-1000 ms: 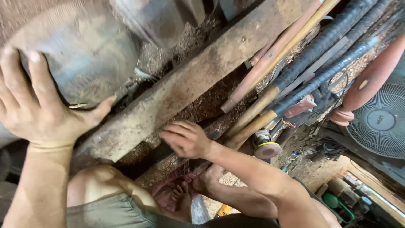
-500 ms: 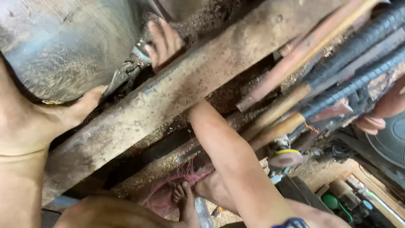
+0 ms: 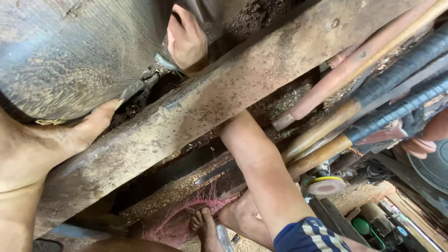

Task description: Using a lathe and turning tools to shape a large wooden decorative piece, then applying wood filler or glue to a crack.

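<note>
Left hand [image 3: 51,140] was pressed flat against a big grey metal drum [image 3: 79,51], thumb up on its edge. Right hand [image 3: 186,39] reached over the rusty beam [image 3: 224,93] and gripped locking pliers [image 3: 149,84] beside the drum.

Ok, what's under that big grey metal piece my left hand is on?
Below the grey metal piece, locking pliers clamp its edge beside the wooden beam. The right hand covers their far end; anything deeper is in shadow.
</note>
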